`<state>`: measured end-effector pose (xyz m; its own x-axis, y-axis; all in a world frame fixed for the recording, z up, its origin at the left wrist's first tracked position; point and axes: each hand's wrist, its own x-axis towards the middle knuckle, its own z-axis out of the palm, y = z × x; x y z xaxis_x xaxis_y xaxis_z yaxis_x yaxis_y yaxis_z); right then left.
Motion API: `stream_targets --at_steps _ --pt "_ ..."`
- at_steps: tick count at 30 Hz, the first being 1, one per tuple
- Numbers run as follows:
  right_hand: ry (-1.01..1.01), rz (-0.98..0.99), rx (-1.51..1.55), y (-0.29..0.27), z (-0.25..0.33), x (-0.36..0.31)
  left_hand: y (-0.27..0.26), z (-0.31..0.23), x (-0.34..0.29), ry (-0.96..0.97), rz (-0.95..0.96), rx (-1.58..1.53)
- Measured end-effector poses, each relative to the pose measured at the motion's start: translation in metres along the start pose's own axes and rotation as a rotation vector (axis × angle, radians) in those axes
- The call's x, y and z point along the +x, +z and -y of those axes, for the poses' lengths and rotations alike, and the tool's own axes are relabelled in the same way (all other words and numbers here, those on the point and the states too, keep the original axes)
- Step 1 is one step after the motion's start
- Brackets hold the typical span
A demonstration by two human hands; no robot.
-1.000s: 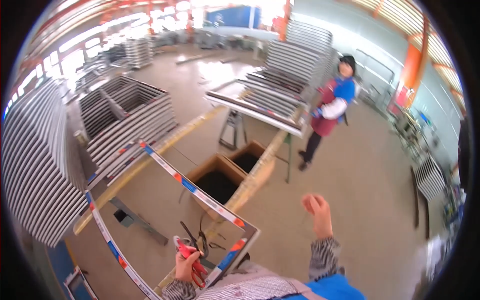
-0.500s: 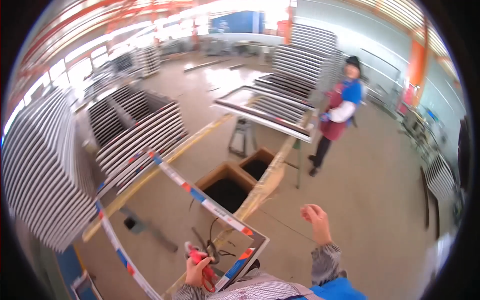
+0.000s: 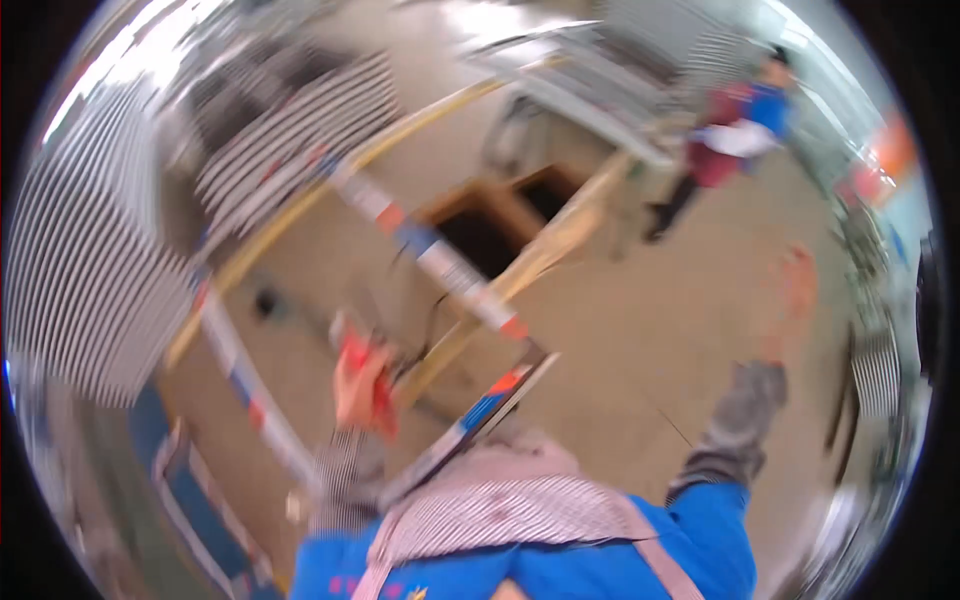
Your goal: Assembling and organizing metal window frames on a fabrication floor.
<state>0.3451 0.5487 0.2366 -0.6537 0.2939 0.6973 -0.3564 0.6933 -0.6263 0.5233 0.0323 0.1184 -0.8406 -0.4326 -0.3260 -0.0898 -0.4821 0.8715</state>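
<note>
Tool (image 3: 355, 350), clasped in the left hand (image 3: 352, 392), seems light, stiff, best gripped low; frame (image 3: 445, 262) bars flank that hand. Right hand (image 3: 796, 292): too blurred to tell.

Blue top (image 3: 465, 572), red and yellow chest marks (image 3: 347, 585); pale pinkish apron (image 3: 515, 448), striped bib (image 3: 520, 515), plain straps (image 3: 668, 570); grey striped cuffs (image 3: 725, 430).

The tool (image 3: 356, 352) has red, plastic-looking grips, their finish lost in blur. The frame (image 3: 460, 275) looks metal, its faces covered with smooth coloured film or tape. The stack (image 3: 80, 240) is dull grey metal. The boxes (image 3: 512, 218) are matt cardboard; the rail (image 3: 555, 240) wears a crinkled wrap. Apron (image 3: 520, 520) and cuffs (image 3: 735, 425) are matt cloth; the floor (image 3: 600, 350) is smooth.
</note>
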Motion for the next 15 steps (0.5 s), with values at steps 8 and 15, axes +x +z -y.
stream_targets --at_steps 8,15 --pt "0.851 0.611 0.535 0.063 -0.106 -0.15 -0.089 -0.026 0.093 0.166 -0.106 0.363" --pt "1.317 0.996 0.467 0.188 -0.136 -0.262 -0.105 0.053 0.176 -0.349 -0.024 0.832"
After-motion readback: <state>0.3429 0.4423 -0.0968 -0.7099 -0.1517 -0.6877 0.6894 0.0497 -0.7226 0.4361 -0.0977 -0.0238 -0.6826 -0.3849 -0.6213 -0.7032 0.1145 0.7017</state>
